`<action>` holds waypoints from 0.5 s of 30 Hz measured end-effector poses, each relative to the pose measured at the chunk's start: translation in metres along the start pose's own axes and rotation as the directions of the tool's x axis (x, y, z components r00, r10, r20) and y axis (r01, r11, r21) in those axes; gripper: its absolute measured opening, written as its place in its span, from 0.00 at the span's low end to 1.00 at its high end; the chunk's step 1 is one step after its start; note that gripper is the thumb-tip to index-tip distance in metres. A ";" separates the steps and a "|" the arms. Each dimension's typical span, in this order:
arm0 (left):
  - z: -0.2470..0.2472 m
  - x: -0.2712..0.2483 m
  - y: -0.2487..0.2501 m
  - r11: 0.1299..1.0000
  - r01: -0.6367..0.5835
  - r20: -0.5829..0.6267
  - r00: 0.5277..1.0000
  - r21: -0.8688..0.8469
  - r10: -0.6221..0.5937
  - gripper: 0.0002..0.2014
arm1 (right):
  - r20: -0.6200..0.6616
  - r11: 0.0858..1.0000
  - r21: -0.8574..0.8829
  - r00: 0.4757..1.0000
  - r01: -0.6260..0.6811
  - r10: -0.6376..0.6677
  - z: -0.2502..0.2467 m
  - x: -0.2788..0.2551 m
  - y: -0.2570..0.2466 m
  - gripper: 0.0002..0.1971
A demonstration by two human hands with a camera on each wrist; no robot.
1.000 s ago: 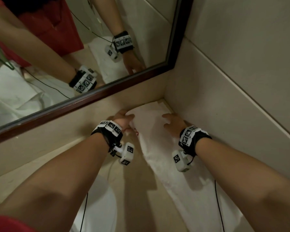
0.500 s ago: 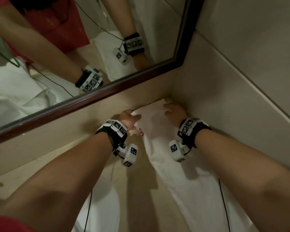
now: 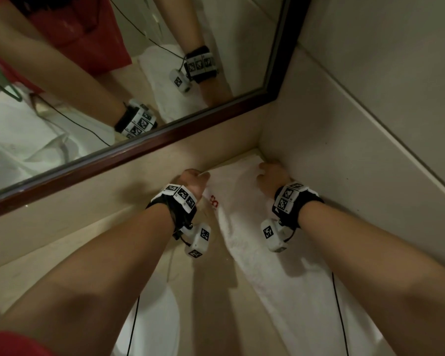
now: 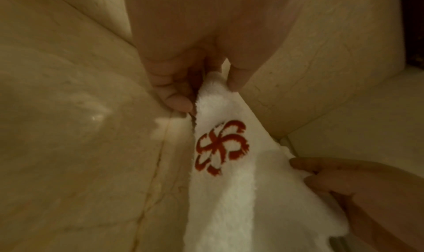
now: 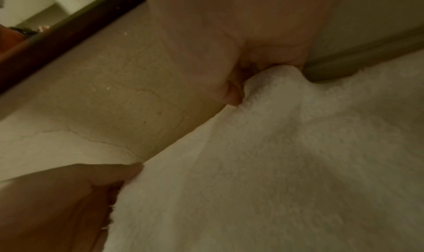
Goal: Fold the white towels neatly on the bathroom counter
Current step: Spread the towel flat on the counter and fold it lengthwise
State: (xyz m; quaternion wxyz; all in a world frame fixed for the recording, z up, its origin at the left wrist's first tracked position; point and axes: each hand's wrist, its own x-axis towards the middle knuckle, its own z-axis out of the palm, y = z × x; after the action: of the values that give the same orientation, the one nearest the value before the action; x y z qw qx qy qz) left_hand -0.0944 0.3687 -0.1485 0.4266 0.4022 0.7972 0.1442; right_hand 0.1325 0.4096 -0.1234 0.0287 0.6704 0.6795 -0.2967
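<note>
A long white towel (image 3: 280, 268) with a red flower emblem (image 3: 213, 201) lies along the right wall of the beige counter (image 3: 62, 255), its far end in the corner under the mirror. My left hand (image 3: 194, 179) pinches the towel's far left corner (image 4: 212, 82) between thumb and fingers, just above the emblem (image 4: 220, 147). My right hand (image 3: 271, 176) grips the far right corner (image 5: 268, 78) close to the wall. The towel (image 5: 275, 165) stretches taut between the two hands.
A dark-framed mirror (image 3: 144, 147) runs along the back wall and reflects my arms and crumpled white towels. Tiled wall (image 3: 357, 124) closes in the right side. Another white item (image 3: 152, 327) lies at the counter's near edge between my forearms. Thin black cables hang from both wrists.
Both hands have slid forward along the towel toward the corner. The right hand went from lying flat on the towel to gripping its far right corner.
</note>
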 end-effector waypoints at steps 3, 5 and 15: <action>-0.005 -0.007 0.004 0.999 0.004 -0.010 1.000 -0.052 -0.004 0.15 | 0.025 1.000 -0.012 1.000 0.006 -0.006 0.001 0.004 0.001 0.24; -0.004 -0.008 0.002 0.999 -0.005 -0.013 1.000 -0.049 0.004 0.15 | 0.020 1.000 -0.021 1.000 0.007 -0.007 0.001 0.006 0.001 0.25; 0.006 0.002 -0.005 0.995 0.035 -0.007 0.999 -0.096 -0.036 0.24 | 0.076 0.996 -0.094 0.997 0.006 0.001 0.004 0.009 -0.003 0.25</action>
State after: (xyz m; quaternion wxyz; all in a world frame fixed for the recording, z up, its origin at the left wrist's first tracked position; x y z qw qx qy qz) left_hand -0.0924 0.3668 -0.1562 0.4445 0.3663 0.7982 0.1763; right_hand 0.1271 0.4157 -0.1297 0.0855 0.6556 0.6921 -0.2898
